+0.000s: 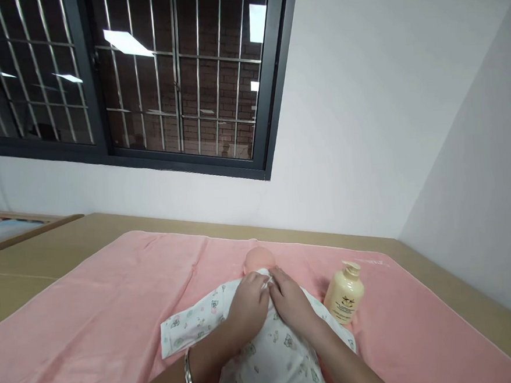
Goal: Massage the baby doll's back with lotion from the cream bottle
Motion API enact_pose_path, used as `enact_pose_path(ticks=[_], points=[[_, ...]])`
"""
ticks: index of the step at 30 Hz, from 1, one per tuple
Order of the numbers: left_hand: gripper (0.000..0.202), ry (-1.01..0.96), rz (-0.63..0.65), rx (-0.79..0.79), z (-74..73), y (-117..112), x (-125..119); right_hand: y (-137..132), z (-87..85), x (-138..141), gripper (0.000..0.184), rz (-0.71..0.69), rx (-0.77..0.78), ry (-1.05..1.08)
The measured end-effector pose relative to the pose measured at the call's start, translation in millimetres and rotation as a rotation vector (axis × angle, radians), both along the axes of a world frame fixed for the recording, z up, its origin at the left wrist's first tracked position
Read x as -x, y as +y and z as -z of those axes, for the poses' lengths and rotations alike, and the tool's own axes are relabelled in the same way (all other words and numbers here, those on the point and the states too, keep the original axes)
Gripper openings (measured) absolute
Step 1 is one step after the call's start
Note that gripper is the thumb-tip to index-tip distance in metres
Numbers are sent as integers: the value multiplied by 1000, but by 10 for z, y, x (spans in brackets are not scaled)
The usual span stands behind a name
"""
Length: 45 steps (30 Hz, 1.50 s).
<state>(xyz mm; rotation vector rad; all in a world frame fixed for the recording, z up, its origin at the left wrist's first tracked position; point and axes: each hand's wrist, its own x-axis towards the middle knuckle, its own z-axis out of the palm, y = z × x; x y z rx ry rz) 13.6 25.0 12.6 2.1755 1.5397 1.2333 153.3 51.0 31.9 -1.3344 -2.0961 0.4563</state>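
Observation:
A doll [259,258] lies on its back, only the rounded top of its head showing beyond my hands. It wears a white baby top [270,365] printed with small green and grey animals. One long sleeve [192,327] stretches flat to the left. My left hand [249,303] is closed at the neckline, its fingertips pinching the fabric. Right beside it, my right hand [292,301] also has its fingers closed on the collar. The fingertips nearly meet at the middle of the neck, and the detail between them is too small to make out. My forearms partly cover the top.
A cream pump bottle [345,295] stands right of the doll. Underneath lies a pink blanket [101,307] with some creases, spread over a tan surface [21,289]. Behind are a white wall [347,121] and a barred window [177,74]. A wooden-edged frame [26,236] is at far left.

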Motion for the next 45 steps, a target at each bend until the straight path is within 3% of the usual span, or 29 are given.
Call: enact_pose_path(ticks=[4, 10, 29, 36, 41, 45], points=[[31, -68, -94, -18, 133, 161, 47, -53, 137, 73, 55, 86, -71, 50], [29, -63, -109, -40, 317, 183, 4, -2, 276, 80, 52, 77, -14, -64], [32, -20, -153, -112, 297, 120, -17, -50, 220, 94, 52, 94, -25, -97], [33, 202, -319, -121, 247, 44, -28, -175, 173, 125, 53, 148, -27, -295], [41, 392, -301, -196, 301, -65, -150, 52, 96, 9, 54, 102, 79, -211], [39, 438, -249, -126, 182, -71, -134, -51, 49, 54, 51, 136, 45, -304]])
